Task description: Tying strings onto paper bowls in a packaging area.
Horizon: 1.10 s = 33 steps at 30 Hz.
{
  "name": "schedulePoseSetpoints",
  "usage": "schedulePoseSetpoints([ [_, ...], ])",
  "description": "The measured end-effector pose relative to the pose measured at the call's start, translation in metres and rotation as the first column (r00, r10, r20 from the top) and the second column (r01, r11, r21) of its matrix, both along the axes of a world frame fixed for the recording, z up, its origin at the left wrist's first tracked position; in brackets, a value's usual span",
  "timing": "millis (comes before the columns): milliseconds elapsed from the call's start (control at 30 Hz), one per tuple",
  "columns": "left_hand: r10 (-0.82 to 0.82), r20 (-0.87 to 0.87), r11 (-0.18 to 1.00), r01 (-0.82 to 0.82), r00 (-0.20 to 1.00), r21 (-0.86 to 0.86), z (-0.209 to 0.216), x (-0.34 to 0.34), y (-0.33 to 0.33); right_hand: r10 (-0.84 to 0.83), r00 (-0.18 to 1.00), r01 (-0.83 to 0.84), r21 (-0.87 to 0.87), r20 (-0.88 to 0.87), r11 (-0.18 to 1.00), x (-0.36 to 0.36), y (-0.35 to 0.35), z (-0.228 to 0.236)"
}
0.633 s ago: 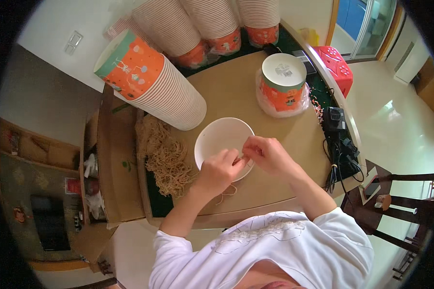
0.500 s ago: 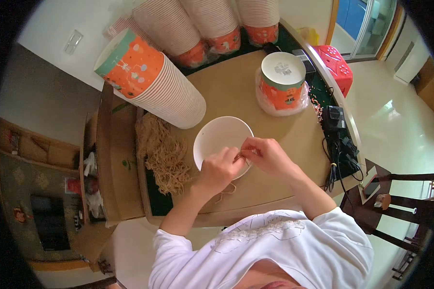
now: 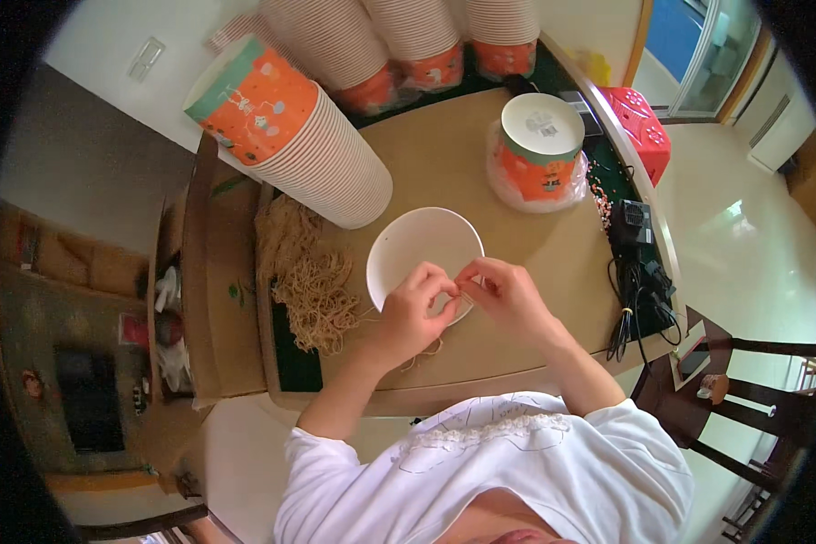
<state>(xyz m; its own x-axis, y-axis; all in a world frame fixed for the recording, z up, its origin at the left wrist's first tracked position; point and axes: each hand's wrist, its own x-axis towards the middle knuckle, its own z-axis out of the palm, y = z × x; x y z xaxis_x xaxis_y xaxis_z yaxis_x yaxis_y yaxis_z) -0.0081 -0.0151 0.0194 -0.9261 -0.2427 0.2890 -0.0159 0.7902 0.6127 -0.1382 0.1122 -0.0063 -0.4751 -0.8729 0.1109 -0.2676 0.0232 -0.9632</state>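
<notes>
My left hand (image 3: 413, 313) and my right hand (image 3: 508, 295) meet over the near rim of a white paper bowl (image 3: 410, 249). Both are closed in a pinch, fingertips nearly touching. Whatever lies between the fingertips is too small to make out. Below my left hand, a thin tan strand (image 3: 423, 356) shows against the tabletop. Left of the bowl lies a tangled heap of tan twine (image 3: 315, 304), with a loose end reaching toward my left wrist. The bowl's inside shows a small dark speck near its far left wall.
A tall stack of orange-and-green paper bowls (image 3: 308, 136) leans at the far left. Upside down at the back right sits a plastic-wrapped bowl (image 3: 542, 150). Small pink and white beads (image 3: 600, 199), a black adapter (image 3: 630, 222) and cables (image 3: 624, 317) line the right edge.
Both hands have kept pinching over the bowl; my left fingers have curled and shifted slightly. Reddish bits seen between the fingers before no longer show. The whole view has shifted a little.
</notes>
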Motion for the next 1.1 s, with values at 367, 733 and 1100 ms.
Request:
schedulePoseSetpoints([
  [367,-0.124,0.225,-0.046,-0.232,0.966,0.972,-0.019,0.000,-0.016,-0.363,0.931,0.344,-0.404,0.032,0.848,0.041,-0.008,-0.029],
  [733,0.033,0.257,0.029,-0.258,0.966,0.966,-0.025,0.001,-0.020,-0.387,0.908,0.292,-0.420,-0.161,0.859,0.041,-0.008,-0.036],
  [1100,0.167,0.145,0.581,-0.216,0.975,0.784,-0.025,0.005,-0.014,-0.207,0.975,0.221,-0.258,0.079,0.941,0.031,-0.003,-0.013],
])
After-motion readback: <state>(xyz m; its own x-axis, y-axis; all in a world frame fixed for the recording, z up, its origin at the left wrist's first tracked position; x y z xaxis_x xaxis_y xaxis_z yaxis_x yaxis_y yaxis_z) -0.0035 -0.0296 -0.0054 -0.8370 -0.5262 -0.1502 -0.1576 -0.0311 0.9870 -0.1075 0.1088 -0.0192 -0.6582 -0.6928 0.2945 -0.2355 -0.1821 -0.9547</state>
